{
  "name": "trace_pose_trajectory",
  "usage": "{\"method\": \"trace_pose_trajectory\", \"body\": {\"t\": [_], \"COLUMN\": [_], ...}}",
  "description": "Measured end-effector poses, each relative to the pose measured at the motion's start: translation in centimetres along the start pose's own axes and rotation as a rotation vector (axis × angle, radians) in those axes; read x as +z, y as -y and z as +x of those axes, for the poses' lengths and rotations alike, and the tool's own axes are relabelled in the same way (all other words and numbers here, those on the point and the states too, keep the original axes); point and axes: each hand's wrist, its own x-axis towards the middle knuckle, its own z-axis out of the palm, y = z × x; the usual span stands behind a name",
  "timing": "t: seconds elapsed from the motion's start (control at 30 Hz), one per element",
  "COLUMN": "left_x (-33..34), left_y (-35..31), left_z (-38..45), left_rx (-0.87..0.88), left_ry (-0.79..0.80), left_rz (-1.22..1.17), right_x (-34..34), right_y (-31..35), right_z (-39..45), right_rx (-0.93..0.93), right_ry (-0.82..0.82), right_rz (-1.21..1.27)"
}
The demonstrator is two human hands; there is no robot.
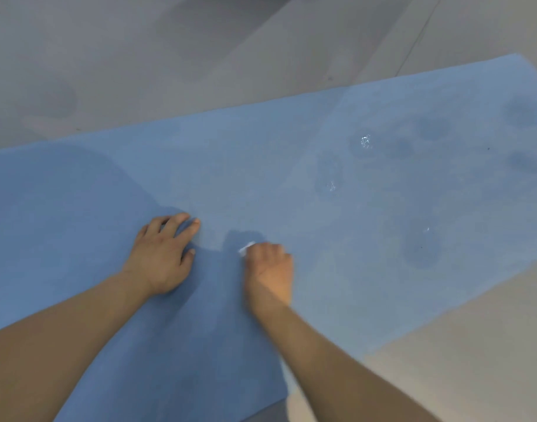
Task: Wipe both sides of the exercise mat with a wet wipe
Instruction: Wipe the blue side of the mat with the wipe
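Observation:
A blue exercise mat (261, 166) lies flat on the floor, running from lower left to upper right. My left hand (162, 254) rests on it palm down with fingers spread and fairly straight. To its right, my right hand (270, 269) is blurred by motion and curls round a small white wet wipe (246, 248), whose edge peeks out by the fingers against the mat. Darker damp patches with small glints mark the right part of the mat.
Pale grey tiled floor (169, 56) surrounds the mat, with a tile seam at the upper right. The mat's near edge (444, 324) runs diagonally at the lower right, with bare floor beyond it.

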Motion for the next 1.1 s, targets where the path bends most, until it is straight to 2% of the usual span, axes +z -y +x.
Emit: {"method": "trace_pose_trajectory", "body": {"t": [0.07,0.13,0.27,0.33,0.43,0.53,0.67,0.8,0.93,1.0,1.1], "left_x": [0.1,0.3,0.8,1.0,1.9,2.6,2.6,2.5,2.5,2.3,2.3], "left_y": [0.0,-0.1,-1.0,-2.0,-3.3,-4.2,-4.8,-5.6,-5.8,-6.1,-7.0], "left_z": [0.0,-0.1,-0.5,-0.7,-1.0,-1.3,-1.0,-0.4,-0.5,-0.6,-0.6], "left_rx": [-0.007,-0.012,-0.029,-0.052,-0.077,-0.039,0.146,0.329,0.342,0.326,0.31], "left_ry": [0.014,0.007,-0.007,0.014,0.069,0.034,0.004,0.028,0.054,0.06,0.06], "left_rz": [0.0,0.01,0.032,0.027,0.048,0.074,0.055,0.038,0.001,0.0,0.021], "right_x": [0.6,0.6,-0.7,-1.6,-4.2,-5.9,-4.3,-2.2,-0.5,-0.7,-2.3], "right_y": [4.6,6.0,0.1,-6.0,-15.6,-20.7,-17.4,-7.6,0.0,-0.8,-6.3], "right_z": [-2.3,-3.1,-0.5,1.5,3.5,4.3,3.8,-0.4,-4.7,-4.4,-2.8], "right_rx": [-0.12,-0.186,-0.33,-0.25,0.016,0.254,0.316,0.102,-0.094,-0.167,-0.279], "right_ry": [0.071,0.1,0.07,0.022,-0.009,0.034,-0.019,-0.036,0.029,0.019,0.055], "right_rz": [0.045,0.073,0.027,-0.055,-0.191,-0.217,-0.155,-0.008,0.124,0.131,0.02]}}
